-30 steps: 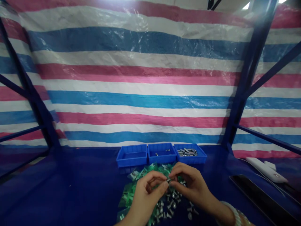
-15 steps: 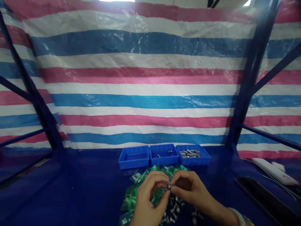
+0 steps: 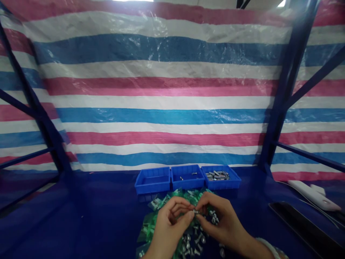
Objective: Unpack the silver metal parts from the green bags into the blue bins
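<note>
A small metal screw (image 3: 196, 212) is held between the fingertips of both hands, just above the table. My left hand (image 3: 172, 225) pinches its left end between thumb and fingers. From the other side, the thumb and forefinger of my right hand (image 3: 222, 219) close on its right end; fingertips cover part of it. Beneath the hands lie several loose silver screws (image 3: 198, 238). Small green plastic bags (image 3: 148, 227) with metal pieces inside are heaped behind and to the left, partly hidden by my left hand.
Three blue trays stand in a row: the left tray (image 3: 152, 189), the middle tray (image 3: 188, 184) with a few small pieces, and the right tray (image 3: 222, 185) holding metal parts (image 3: 217, 175). A black phone-like slab (image 3: 302, 223) and a white device (image 3: 314, 195) with cables lie right.
The held piece has turned and now lies lengthwise between my fingertips. My left thumb has moved up onto it, and more of the loose screws show below.
</note>
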The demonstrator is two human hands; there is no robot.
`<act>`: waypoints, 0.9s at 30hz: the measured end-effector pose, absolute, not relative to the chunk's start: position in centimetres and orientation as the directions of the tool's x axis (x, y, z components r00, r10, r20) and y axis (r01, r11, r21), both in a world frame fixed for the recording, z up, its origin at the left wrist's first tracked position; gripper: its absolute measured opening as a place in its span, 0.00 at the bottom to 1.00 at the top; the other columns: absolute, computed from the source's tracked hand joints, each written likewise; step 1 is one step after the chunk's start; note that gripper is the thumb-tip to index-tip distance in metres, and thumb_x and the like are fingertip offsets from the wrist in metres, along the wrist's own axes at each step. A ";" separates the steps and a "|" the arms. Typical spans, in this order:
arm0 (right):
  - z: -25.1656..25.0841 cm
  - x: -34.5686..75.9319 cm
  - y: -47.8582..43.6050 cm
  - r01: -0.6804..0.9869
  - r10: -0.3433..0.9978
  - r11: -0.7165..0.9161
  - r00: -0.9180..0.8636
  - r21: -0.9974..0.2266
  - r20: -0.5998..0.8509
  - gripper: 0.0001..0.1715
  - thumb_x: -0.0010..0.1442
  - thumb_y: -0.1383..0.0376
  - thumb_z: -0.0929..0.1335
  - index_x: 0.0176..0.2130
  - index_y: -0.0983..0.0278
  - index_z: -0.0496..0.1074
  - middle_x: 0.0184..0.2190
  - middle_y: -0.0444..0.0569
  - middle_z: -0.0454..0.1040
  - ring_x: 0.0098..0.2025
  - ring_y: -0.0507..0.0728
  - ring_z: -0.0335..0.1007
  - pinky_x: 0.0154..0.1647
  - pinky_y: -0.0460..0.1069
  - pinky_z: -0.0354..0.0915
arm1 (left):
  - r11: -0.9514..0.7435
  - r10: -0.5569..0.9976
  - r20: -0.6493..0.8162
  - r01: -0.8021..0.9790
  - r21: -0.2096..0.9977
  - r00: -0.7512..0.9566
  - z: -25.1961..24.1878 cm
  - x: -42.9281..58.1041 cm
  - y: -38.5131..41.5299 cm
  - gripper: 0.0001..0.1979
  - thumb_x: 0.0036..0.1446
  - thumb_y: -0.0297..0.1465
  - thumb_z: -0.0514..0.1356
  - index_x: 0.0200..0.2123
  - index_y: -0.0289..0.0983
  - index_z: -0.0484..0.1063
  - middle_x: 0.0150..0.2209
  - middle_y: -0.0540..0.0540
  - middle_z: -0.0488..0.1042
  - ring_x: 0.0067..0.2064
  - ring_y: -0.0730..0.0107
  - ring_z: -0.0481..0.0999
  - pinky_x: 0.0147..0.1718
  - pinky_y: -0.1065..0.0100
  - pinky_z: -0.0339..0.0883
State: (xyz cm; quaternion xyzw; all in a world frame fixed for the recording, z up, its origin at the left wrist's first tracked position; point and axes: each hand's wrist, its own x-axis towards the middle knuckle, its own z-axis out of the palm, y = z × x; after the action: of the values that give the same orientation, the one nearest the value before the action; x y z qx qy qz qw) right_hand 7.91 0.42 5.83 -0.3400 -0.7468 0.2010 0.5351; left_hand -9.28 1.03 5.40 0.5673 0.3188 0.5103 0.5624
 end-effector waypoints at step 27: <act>6.4 12.6 5.4 0.620 0.822 0.570 -0.428 -0.539 0.377 0.05 0.52 0.70 0.69 0.28 0.65 0.77 0.20 0.42 0.72 0.22 0.49 0.63 0.24 0.43 0.58 | -0.181 0.972 0.210 -0.226 0.957 0.109 5.8 -9.9 2.0 0.07 0.48 0.26 0.62 0.34 0.37 0.74 0.35 0.47 0.79 0.36 0.69 0.76 0.39 0.70 0.65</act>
State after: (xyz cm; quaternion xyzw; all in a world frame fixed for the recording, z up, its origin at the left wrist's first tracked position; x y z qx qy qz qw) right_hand 12.62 5.37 6.39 -0.4346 -0.8294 0.1613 0.3118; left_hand -9.93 1.95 5.76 0.5222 0.3571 0.5637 0.5310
